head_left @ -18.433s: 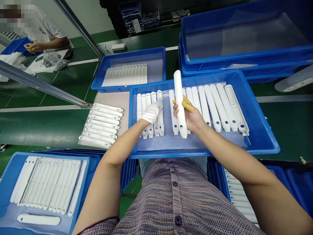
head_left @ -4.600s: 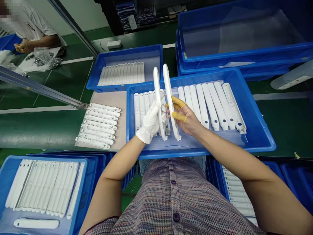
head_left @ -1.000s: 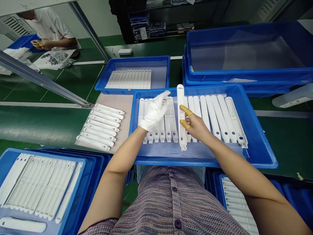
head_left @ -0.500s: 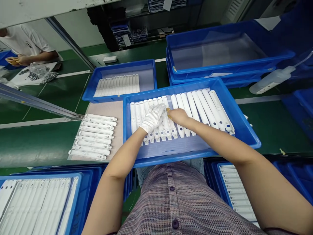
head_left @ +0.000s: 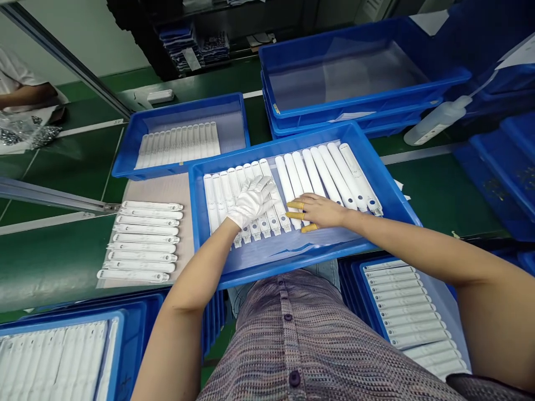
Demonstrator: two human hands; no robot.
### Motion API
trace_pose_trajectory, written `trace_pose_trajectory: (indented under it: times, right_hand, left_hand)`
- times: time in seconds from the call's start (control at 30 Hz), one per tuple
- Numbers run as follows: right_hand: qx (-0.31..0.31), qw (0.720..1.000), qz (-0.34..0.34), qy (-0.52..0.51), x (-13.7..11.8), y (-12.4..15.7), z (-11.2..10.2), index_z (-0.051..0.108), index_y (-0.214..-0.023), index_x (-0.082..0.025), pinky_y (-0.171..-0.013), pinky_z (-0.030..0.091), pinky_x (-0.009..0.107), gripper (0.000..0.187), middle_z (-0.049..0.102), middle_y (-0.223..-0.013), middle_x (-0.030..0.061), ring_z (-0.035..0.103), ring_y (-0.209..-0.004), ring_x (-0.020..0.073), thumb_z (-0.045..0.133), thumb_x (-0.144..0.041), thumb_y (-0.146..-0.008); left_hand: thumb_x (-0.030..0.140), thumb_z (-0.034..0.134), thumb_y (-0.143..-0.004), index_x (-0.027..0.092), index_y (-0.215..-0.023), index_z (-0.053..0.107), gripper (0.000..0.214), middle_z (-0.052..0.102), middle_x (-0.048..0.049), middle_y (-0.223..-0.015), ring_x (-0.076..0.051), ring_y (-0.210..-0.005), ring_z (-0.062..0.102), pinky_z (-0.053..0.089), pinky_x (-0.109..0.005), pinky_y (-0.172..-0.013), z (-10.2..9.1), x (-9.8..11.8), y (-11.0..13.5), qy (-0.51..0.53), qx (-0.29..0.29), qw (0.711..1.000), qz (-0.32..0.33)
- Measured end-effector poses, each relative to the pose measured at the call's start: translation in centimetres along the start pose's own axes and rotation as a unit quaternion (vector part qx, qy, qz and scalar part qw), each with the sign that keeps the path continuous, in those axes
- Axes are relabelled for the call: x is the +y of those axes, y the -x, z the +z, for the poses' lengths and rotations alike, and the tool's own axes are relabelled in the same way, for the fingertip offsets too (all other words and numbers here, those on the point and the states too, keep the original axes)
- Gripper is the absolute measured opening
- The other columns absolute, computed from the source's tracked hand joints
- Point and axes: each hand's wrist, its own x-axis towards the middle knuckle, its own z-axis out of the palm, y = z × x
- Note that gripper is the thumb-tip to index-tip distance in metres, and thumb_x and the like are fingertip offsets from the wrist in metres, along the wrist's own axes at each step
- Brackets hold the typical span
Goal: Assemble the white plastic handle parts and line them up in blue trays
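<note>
A blue tray (head_left: pixel 276 262) in front of me holds two groups of long white plastic strips, side by side. My left hand (head_left: pixel 252 201), in a white glove, lies with fingers stretched over the left group of strips (head_left: pixel 214 203). My right hand (head_left: pixel 320 211) wears yellow finger cots and rests with fingers spread on the lower ends of the right group of strips (head_left: pixel 324 170). Neither hand is wrapped round a strip. The strip parts under both hands are hidden.
Left of the tray, several white strips (head_left: pixel 144 238) lie on a beige sheet. Behind stands a smaller blue tray (head_left: pixel 179 167) of strips; stacked blue trays (head_left: pixel 292 116) and a squeeze bottle (head_left: pixel 437 123) are at the back right. A metal post (head_left: pixel 71 58) rises at left.
My right hand has left the top of the strips beside my left hand, come nearer me and spread its fingers. My left hand's fingers are more spread. The whole view has shifted.
</note>
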Motion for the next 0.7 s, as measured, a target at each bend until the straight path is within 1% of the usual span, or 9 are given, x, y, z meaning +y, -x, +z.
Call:
trace_pose_trajectory:
  times: [0.07,0.13,0.2,0.27,0.3,0.37,0.53,0.63,0.7]
  right_hand:
    - [0.034,0.999,-0.012,0.03,0.2,-0.2,-0.1,0.069,-0.135,-0.018,-0.113,0.043,0.05,0.055,0.064,-0.146,0.0149,0.061,-0.128,0.0299,0.061,-0.06,-0.099]
    - [0.066,0.997,-0.004,0.05,0.3,-0.3,-0.7,0.074,-0.121,-0.019,-0.115,0.041,0.05,0.046,0.066,-0.142,0.0134,0.062,-0.124,0.0291,0.058,-0.057,-0.101]
    - [0.085,0.995,0.014,0.057,0.2,-0.3,-1.3,0.075,-0.119,-0.019,-0.116,0.039,0.051,0.044,0.068,-0.138,0.0127,0.062,-0.122,0.029,0.057,-0.056,-0.101]
    - [0.082,0.995,0.026,0.048,0.0,-0.3,-1.2,0.071,-0.129,-0.017,-0.117,0.038,0.051,0.053,0.069,-0.136,0.0135,0.062,-0.122,0.0294,0.06,-0.059,-0.099]
    - [0.074,0.996,0.03,0.039,-0.1,-0.3,-1.0,0.068,-0.135,-0.015,-0.118,0.038,0.051,0.059,0.069,-0.136,0.0144,0.062,-0.122,0.0299,0.061,-0.061,-0.098]
    - [0.055,0.998,0.034,0.024,-0.2,-0.4,-0.4,0.064,-0.141,-0.011,-0.12,0.036,0.052,0.07,0.069,-0.135,0.0159,0.062,-0.123,0.031,0.062,-0.064,-0.095]
    - [0.048,0.998,0.032,0.026,-0.2,-0.6,0.4,0.062,-0.143,-0.012,-0.121,0.036,0.054,0.069,0.068,-0.138,0.015,0.062,-0.123,0.0315,0.062,-0.062,-0.095]
    - [0.06,0.998,0.015,0.031,0.2,-0.3,0.0,0.065,-0.14,-0.014,-0.118,0.04,0.054,0.065,0.07,-0.135,0.0142,0.064,-0.119,0.0306,0.062,-0.061,-0.096]
    - [0.092,0.995,0.009,0.022,0.8,-0.1,-0.4,0.065,-0.141,-0.016,-0.11,0.048,0.053,0.063,0.07,-0.133,0.0144,0.064,-0.117,0.0303,0.057,-0.062,-0.098]
  left_hand:
    - [0.046,0.052,-0.105,0.013,-0.15,0.055,0.056,0.05,-0.0186,-0.161,-0.034,-0.155,0.039,0.026,-0.054,-0.131,-0.6,0.3,0.0,0.066,0.042,0.997,-0.005]
    - [0.044,0.05,-0.105,0.015,-0.14,0.062,0.047,0.062,-0.0166,-0.148,-0.03,-0.143,0.053,0.038,-0.05,-0.124,-1.2,0.9,-0.1,0.166,0.095,0.98,-0.047]
    - [0.043,0.049,-0.106,0.018,-0.128,0.067,0.038,0.07,-0.0138,-0.132,-0.027,-0.127,0.065,0.049,-0.046,-0.114,-1.3,1.6,-0.4,0.284,0.131,0.943,-0.11]
    - [0.041,0.051,-0.105,0.019,-0.119,0.069,0.032,0.073,-0.012,-0.124,-0.025,-0.119,0.069,0.053,-0.044,-0.109,-0.9,2.3,-0.9,0.383,0.143,0.9,-0.148]
    - [0.04,0.053,-0.104,0.019,-0.116,0.07,0.03,0.073,-0.0118,-0.123,-0.025,-0.119,0.069,0.052,-0.044,-0.109,-0.7,2.7,-1.1,0.417,0.142,0.885,-0.151]
    - [0.037,0.056,-0.102,0.019,-0.115,0.071,0.026,0.074,-0.0118,-0.125,-0.025,-0.122,0.068,0.05,-0.045,-0.111,-0.2,3.3,-1.4,0.448,0.137,0.872,-0.141]
    - [0.037,0.061,-0.1,0.018,-0.115,0.073,0.027,0.074,-0.0119,-0.126,-0.024,-0.12,0.068,0.049,-0.043,-0.113,-0.2,3.7,-1.0,0.472,0.115,0.866,-0.12]
    - [0.048,0.066,-0.097,0.017,-0.115,0.072,0.037,0.076,-0.0128,-0.117,-0.021,-0.101,0.073,0.057,-0.038,-0.096,-0.7,3.4,-0.6,0.537,0.089,0.821,-0.174]
    - [0.058,0.066,-0.095,0.014,-0.11,0.072,0.047,0.077,-0.0135,-0.105,-0.02,-0.088,0.074,0.06,-0.037,-0.088,-0.9,3.4,-0.6,0.598,0.039,0.768,-0.227]
